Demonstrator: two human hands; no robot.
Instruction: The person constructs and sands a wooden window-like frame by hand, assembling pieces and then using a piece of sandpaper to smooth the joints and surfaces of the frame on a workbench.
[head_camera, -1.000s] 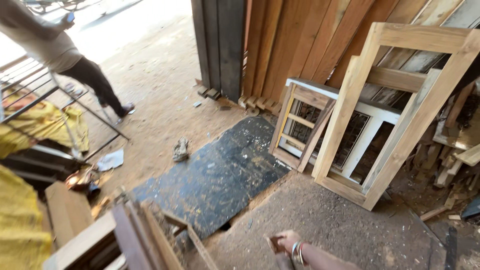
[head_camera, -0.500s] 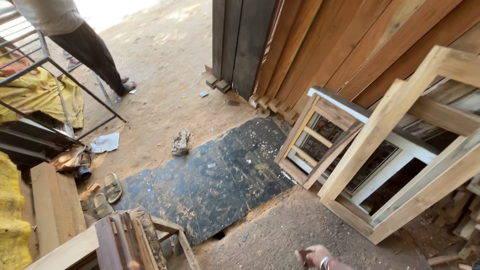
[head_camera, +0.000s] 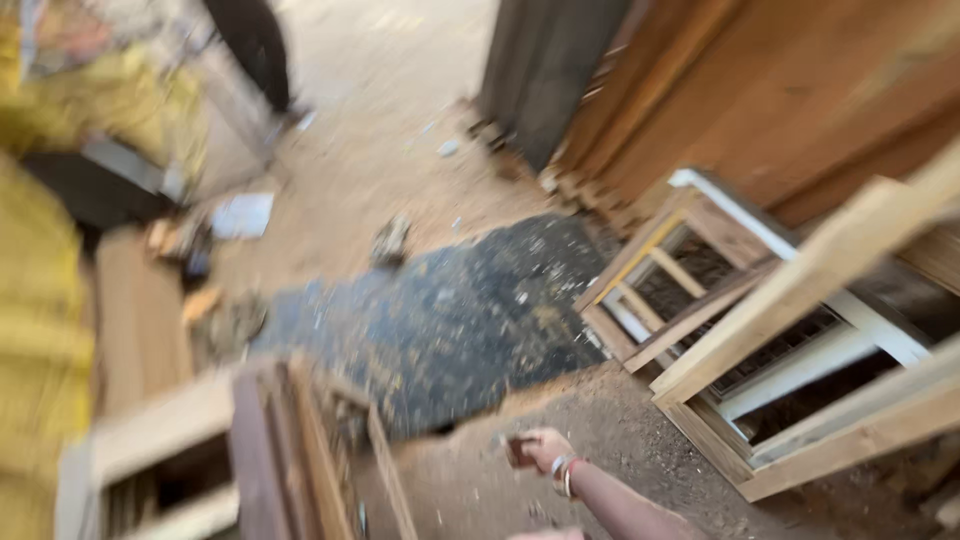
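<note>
The view is motion-blurred. My right hand (head_camera: 543, 450) reaches in from the bottom edge, with bracelets on the wrist. Its fingers are curled around a small dark object (head_camera: 517, 452) that is too blurred to name. The hand hovers over the sawdust-covered floor, just past the near edge of a dark speckled sheet (head_camera: 470, 310) lying flat on the ground. Unpainted wooden window frames (head_camera: 800, 290) lean to the right of the hand. A stack of wooden frame pieces (head_camera: 290, 450) stands to its left. My left hand is out of view.
Long planks (head_camera: 760, 90) and a dark panel (head_camera: 545, 70) lean against the back. Another person's leg (head_camera: 255, 50) shows at the top left. Yellow cloth (head_camera: 40, 330) fills the left edge. A sandal (head_camera: 390, 240) and a paper sheet (head_camera: 243, 213) lie on the dirt floor.
The camera has swung down and right, and the picture has blurred. My right hand has lifted further into view from the bottom edge. The other person has slid toward the top left.
</note>
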